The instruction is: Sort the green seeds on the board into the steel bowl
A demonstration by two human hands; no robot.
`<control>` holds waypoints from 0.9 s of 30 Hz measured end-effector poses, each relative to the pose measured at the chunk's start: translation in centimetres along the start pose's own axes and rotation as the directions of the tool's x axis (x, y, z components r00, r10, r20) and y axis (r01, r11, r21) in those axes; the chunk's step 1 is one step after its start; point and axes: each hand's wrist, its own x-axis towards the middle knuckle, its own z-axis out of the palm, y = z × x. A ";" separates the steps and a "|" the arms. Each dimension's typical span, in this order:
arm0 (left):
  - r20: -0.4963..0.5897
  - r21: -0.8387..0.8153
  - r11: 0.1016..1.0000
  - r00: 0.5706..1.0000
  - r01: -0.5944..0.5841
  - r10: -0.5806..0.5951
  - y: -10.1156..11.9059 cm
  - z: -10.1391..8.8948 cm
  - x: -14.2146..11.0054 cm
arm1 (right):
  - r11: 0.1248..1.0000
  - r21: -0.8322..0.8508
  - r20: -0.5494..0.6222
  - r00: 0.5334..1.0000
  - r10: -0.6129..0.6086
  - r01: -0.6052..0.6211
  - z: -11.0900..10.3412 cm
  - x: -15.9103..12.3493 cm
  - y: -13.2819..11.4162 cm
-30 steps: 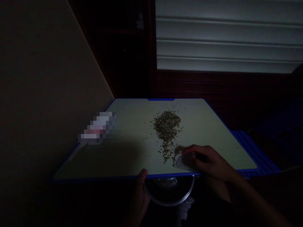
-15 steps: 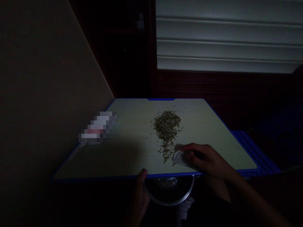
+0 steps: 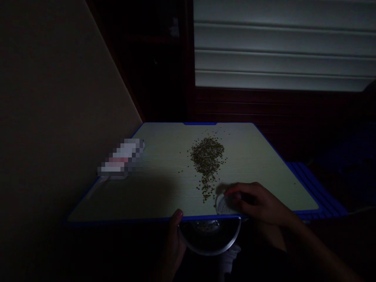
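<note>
Along the left edge of the worktop (image 3: 158, 156), you have a pale, flat object (image 3: 123, 158), blurred over so its face cannot be read; a thin white cable (image 3: 95, 188) runs from its near end along the border. Beyond that edge: a plain wall (image 3: 58, 98). Behind the far edge: dark wood panelling (image 3: 235, 103), with a pale slatted blind (image 3: 279, 51) above. Off the right edge, lower down: blue striped fabric (image 3: 320, 192). Light poor throughout.

Small brownish-green grains (image 3: 207, 152) lie heaped right of the worktop's middle, a thinner trail running towards you, a few strays around. Nothing stands between the heap and your hands. Below the front edge: a metal-rimmed bowl (image 3: 210, 252), partly hidden by the worktop, some bits visible inside.

Your right hand (image 3: 255, 199) comes in from the lower right, fingers bent, pinching a thin whitish piece (image 3: 223, 205) just right of the trail, near the front edge. Your left hand (image 3: 176, 243) is upright at the bowl's left side, thumb up at the worktop's edge; its fingers are hidden, so you cannot tell whether they grip. Your two hands are apart.
</note>
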 end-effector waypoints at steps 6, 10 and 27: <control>0.003 0.009 1.000 1.000 -0.005 0.005 0.0 -0.2 0.1 | 1.000 0.021 0.040 0.999 0.000 0.000 0.0 -0.1 -0.1; 0.026 -0.016 1.000 1.000 -0.013 0.014 0.0 0.1 -0.2 | 1.000 0.004 -0.009 1.000 -0.005 0.005 0.0 0.0 -0.2; 0.008 -0.010 1.000 1.000 0.005 -0.005 0.1 0.1 0.0 | 0.999 -0.049 0.045 0.999 -0.018 0.020 0.2 0.4 -0.2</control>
